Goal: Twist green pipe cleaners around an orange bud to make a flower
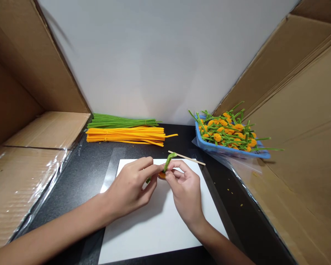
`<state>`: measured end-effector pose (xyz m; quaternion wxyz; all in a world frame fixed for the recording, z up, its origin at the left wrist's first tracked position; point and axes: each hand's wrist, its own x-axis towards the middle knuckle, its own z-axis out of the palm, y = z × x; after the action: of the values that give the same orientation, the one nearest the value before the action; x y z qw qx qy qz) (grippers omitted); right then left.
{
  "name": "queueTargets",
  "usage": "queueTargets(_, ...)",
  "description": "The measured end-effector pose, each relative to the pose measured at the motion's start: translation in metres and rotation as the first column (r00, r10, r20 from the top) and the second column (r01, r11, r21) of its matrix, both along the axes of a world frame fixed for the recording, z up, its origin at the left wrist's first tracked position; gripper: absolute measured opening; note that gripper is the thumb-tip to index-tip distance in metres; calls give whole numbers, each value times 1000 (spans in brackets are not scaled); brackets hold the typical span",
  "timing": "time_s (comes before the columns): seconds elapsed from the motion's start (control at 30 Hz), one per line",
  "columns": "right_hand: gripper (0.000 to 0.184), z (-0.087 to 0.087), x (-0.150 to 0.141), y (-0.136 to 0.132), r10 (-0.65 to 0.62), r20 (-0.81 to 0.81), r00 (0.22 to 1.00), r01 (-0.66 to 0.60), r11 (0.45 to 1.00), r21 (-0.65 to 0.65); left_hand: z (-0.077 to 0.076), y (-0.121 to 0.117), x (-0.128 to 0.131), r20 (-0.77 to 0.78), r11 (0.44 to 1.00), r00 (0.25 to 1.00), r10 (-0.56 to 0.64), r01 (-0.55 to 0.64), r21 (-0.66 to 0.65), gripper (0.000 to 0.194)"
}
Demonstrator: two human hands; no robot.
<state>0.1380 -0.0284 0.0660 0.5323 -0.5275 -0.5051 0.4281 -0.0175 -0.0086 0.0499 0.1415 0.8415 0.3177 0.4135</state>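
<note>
Both hands meet over a white sheet (154,228) on the black table. My left hand (132,186) and my right hand (183,187) pinch a small pipe-cleaner piece together. It has an orange coil (162,175) between the fingertips and a green stem (169,161) that sticks up and bends to the right. A short green end shows below my left fingers. A thin wooden stick (187,158) lies just behind the hands on the sheet's far edge.
Bundles of green pipe cleaners (121,120) and orange pipe cleaners (125,135) lie at the back left. A blue tray (209,146) at the back right holds several orange-and-green pieces. Cardboard walls (300,121) stand on both sides, a white wall behind.
</note>
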Motion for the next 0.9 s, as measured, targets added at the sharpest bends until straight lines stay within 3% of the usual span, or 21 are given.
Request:
queueTargets(0.2,14,-4,-1,0,-30,-19,999,30,999,-22,-5,0,1,-30,999,1000,3,-1,43,18)
queueTargets(0.47,16,-6,-5,-2,-17,-94,995,14,1000,-28,-11,3,6,138,992,989,-54,69,-109,15)
queueTargets(0.63,13,-8,-5,-2,-46,-42,998,46,999,7,-16,4,9,260,984,965,45,2,-179,16)
queueTargets(0.77,10,-13,-2,-1,-103,21,995,100,991,92,-19,4,12,393,927,913,107,52,-372,21)
queueTargets(0.9,10,-14,3,3,-44,54,998,41,998,52,-18,8,10,454,850,878,152,118,-513,15)
